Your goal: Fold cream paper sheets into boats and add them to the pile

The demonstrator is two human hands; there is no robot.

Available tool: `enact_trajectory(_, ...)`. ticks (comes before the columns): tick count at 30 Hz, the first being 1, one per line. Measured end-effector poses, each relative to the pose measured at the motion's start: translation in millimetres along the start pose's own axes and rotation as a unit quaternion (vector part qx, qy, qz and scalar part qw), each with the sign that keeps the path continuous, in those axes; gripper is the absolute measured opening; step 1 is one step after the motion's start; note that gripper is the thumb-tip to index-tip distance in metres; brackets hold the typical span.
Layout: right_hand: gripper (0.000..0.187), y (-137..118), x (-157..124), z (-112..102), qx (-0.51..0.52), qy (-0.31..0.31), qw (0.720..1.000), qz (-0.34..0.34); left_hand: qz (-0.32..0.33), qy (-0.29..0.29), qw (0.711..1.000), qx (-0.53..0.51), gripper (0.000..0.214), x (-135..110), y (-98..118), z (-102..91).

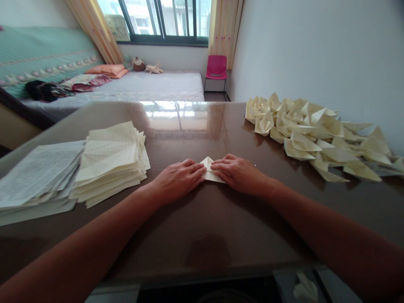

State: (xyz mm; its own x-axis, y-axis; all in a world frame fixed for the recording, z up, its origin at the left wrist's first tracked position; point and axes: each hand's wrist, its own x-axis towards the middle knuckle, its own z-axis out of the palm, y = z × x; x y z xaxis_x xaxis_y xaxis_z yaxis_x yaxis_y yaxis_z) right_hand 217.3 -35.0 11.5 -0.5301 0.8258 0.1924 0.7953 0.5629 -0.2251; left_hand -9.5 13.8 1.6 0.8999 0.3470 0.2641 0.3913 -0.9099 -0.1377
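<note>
Both forearms angle in from the lower corners, converging over the brown surface (202,219). Left hand (179,177): back upward, fingers (196,171) together, pointing right, laid on the left side of a small folded paper (208,163). Right hand (242,173) mirrors this on the right side. Thumb pinch underneath: cannot tell. Paper rests between the hands, peak pointing away from the person.

the head-worn camera looks forward and down across the table (189,223) toward a window (160,21)
</note>
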Motion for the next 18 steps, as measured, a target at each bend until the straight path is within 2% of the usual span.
enact_trajectory(7,0.042,3.2,-1.8,-0.3,0.002,-0.004,1.0,0.002,0.007,-0.009,1.0,0.006,0.032,-0.1,-1.0,1.2)
enact_trajectory(18,0.03,1.0,-1.5,-1.6,0.013,-0.01,1.0,-0.011,0.006,-0.002,1.0,-0.003,0.034,-1.4,-2.5,2.6)
